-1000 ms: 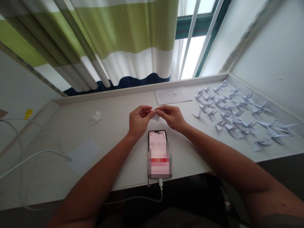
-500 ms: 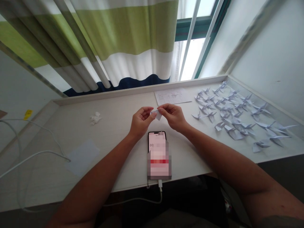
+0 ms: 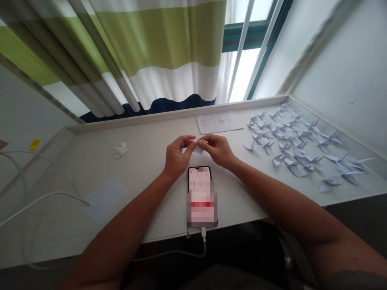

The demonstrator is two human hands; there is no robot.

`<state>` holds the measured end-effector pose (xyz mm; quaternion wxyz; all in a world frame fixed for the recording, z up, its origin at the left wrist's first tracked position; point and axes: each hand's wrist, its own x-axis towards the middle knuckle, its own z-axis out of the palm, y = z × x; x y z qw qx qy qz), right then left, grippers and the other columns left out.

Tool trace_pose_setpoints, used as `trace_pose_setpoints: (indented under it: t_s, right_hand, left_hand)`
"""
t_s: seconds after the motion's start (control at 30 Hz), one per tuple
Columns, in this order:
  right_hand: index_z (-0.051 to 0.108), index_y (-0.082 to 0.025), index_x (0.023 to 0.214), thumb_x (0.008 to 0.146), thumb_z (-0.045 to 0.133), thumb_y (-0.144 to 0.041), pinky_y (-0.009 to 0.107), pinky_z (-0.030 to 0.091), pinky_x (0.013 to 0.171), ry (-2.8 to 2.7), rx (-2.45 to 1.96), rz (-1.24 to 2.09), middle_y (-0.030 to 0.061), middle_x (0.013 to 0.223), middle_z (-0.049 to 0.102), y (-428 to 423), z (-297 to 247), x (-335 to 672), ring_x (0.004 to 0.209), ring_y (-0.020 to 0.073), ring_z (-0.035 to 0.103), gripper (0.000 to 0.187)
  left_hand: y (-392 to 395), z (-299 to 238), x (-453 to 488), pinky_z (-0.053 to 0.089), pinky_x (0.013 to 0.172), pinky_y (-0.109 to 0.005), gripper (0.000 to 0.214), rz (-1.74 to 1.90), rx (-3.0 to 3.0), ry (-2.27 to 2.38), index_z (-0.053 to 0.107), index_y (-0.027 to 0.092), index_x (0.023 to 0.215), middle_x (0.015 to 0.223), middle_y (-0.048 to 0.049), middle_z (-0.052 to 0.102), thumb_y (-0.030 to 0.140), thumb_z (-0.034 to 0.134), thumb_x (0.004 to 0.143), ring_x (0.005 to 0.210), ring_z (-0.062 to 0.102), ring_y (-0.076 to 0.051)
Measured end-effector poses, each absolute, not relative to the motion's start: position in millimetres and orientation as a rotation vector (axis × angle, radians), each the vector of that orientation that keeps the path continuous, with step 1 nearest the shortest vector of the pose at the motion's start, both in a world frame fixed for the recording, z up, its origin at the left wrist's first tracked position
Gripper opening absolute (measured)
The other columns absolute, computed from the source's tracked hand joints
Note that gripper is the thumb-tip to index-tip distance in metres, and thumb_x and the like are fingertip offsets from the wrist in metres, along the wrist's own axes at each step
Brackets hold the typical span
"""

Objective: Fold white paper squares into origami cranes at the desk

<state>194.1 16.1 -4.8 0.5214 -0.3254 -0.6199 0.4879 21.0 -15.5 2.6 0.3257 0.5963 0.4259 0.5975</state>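
Note:
A small folded piece of white paper (image 3: 198, 149) is held up between my two hands, above the white desk. My left hand (image 3: 179, 155) pinches its left side between thumb and fingers. From the right, my right hand (image 3: 220, 150) grips the other side, thumb and fingertips close to those of the left. The fingers cover much of the paper, so its exact folds cannot be made out. Just below the hands lies a phone (image 3: 202, 197) with a lit pinkish screen, partly blurred out.
Many folded paper cranes (image 3: 298, 141) spread over the desk's right side. A printed sheet (image 3: 220, 122) lies behind my hands. To the left are a crumpled white tissue (image 3: 121, 150), blank paper (image 3: 105, 200) and a white cable (image 3: 45, 197). A charging cable (image 3: 203, 233) plugs into the phone.
My right hand has shifted slightly left, bringing both hands' fingertips nearer together on the paper. Less of the paper's top edge shows now.

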Motion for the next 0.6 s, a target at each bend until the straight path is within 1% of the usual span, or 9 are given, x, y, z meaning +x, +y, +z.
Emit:
trace_pose_setpoints:
  t_s: [0.1, 0.23, 0.3, 0.37, 0.4, 0.47, 0.53, 0.6]
  right_hand:
    - [0.076, -0.019, 0.086, 0.084, 0.084, -0.052, 0.033, 0.052, 0.07, -1.54, -0.767, 1.134, 0.004, 0.082, 0.076, 14.5, -1.9, 195.7, 0.074, 0.0171, 0.066, 0.034]
    - [0.072, -0.019, 0.082, 0.088, 0.08, -0.044, 0.032, 0.047, 0.067, -1.572, -0.817, 1.032, 0.002, 0.079, 0.072, 12.6, 0.8, 196.6, 0.07, 0.0149, 0.06, 0.026]
    - [0.071, -0.019, 0.083, 0.088, 0.079, -0.044, 0.032, 0.045, 0.065, -1.557, -0.829, 1.036, 0.0016, 0.078, 0.071, 13.0, 0.4, 196.0, 0.068, 0.0143, 0.058, 0.026]
    - [0.072, -0.019, 0.085, 0.088, 0.079, -0.046, 0.032, 0.047, 0.066, -1.517, -0.806, 1.078, 0.0019, 0.08, 0.071, 14.6, -0.7, 195.4, 0.07, 0.015, 0.06, 0.028]
    - [0.072, -0.019, 0.086, 0.087, 0.08, -0.048, 0.032, 0.049, 0.067, -1.493, -0.791, 1.102, 0.0022, 0.081, 0.072, 15.5, -1.2, 195.1, 0.072, 0.0156, 0.061, 0.03]
    - [0.073, -0.02, 0.087, 0.086, 0.081, -0.052, 0.033, 0.051, 0.07, -1.451, -0.768, 1.142, 0.0026, 0.082, 0.073, 17.4, -2.2, 194.9, 0.075, 0.0166, 0.063, 0.033]
    - [0.074, -0.02, 0.087, 0.086, 0.082, -0.053, 0.033, 0.053, 0.073, -1.432, -0.759, 1.168, 0.0026, 0.082, 0.074, 18.6, -2.9, 194.9, 0.076, 0.0168, 0.064, 0.034]
    - [0.075, -0.02, 0.087, 0.084, 0.084, -0.053, 0.034, 0.053, 0.074, -1.426, -0.751, 1.182, 0.0025, 0.082, 0.074, 18.5, -3.3, 194.9, 0.076, 0.0167, 0.065, 0.034]
  left_hand:
    - [-19.5, 5.3, 22.5, 0.059, 0.083, -0.03, 0.025, 1.557, 1.609, 1.07, 0.074, 0.02, 0.112, 0.085, -0.0019, 0.078, 0.028, 0.08, 0.089, 0.08, 0.075, -0.016]
    - [-23.0, 9.0, 25.6, 0.059, 0.083, -0.03, 0.025, 1.54, 1.618, 1.074, 0.071, 0.021, 0.111, 0.085, -0.0011, 0.078, 0.029, 0.08, 0.089, 0.082, 0.076, -0.016]
    - [-22.9, 9.6, 26.3, 0.059, 0.082, -0.03, 0.03, 1.518, 1.572, 1.083, 0.07, 0.021, 0.115, 0.085, -0.001, 0.078, 0.031, 0.08, 0.089, 0.082, 0.076, -0.017]
    - [-21.3, 9.2, 26.0, 0.06, 0.081, -0.031, 0.035, 1.479, 1.493, 1.076, 0.069, 0.021, 0.119, 0.084, -0.0013, 0.077, 0.034, 0.08, 0.089, 0.081, 0.076, -0.017]
    - [-20.1, 8.7, 25.5, 0.06, 0.082, -0.031, 0.035, 1.46, 1.445, 1.067, 0.07, 0.02, 0.118, 0.084, -0.0017, 0.077, 0.037, 0.08, 0.09, 0.081, 0.076, -0.018]
    - [-17.4, 7.8, 24.7, 0.062, 0.082, -0.033, 0.032, 1.434, 1.341, 1.038, 0.073, 0.018, 0.108, 0.084, -0.0032, 0.077, 0.045, 0.077, 0.091, 0.079, 0.075, -0.018]
    - [-15.6, 7.3, 24.5, 0.064, 0.082, -0.034, 0.036, 1.414, 1.271, 1.013, 0.074, 0.017, 0.094, 0.085, -0.0045, 0.076, 0.053, 0.074, 0.092, 0.079, 0.074, -0.018]
    - [-15.3, 7.7, 24.9, 0.064, 0.081, -0.033, 0.04, 1.395, 1.27, 1.011, 0.075, 0.017, 0.086, 0.084, -0.0044, 0.076, 0.056, 0.075, 0.091, 0.078, 0.073, -0.017]
